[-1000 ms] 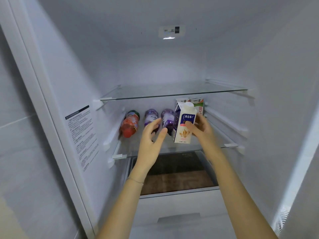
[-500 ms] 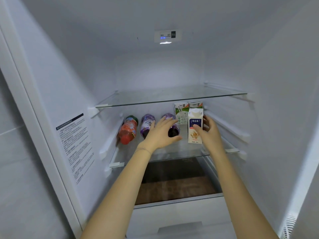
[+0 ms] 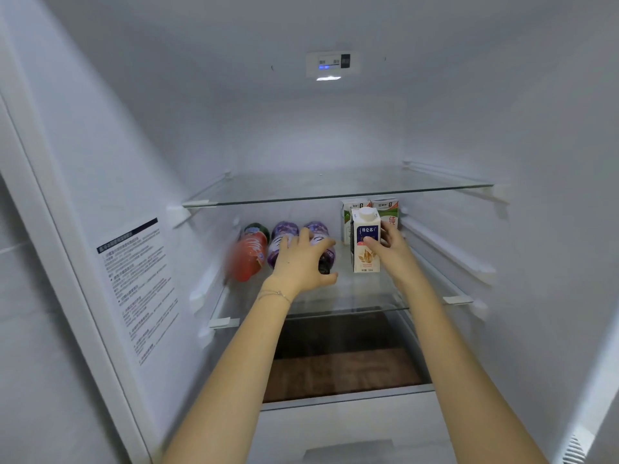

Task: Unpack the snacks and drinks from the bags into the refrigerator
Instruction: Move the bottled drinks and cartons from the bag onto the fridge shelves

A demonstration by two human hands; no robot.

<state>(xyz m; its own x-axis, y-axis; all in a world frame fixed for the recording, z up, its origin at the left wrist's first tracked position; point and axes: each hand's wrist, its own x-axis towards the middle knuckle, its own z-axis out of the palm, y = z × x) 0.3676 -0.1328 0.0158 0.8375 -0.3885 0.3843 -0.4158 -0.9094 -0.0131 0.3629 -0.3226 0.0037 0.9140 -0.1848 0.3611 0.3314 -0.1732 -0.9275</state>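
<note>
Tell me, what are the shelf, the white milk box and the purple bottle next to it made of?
The shelf looks like clear, glossy glass: you see through it. The milk box in the right hand seems matte printed cardboard with sharp folded edges and a white plastic-looking cap. The purple bottle that the left hand grips is probably plastic with a shiny printed wrap.

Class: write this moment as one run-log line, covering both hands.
stage: placing carton | right hand: holds white carton upright at lower glass shelf | left hand: grips right purple bottle | behind: two green cartons
</note>
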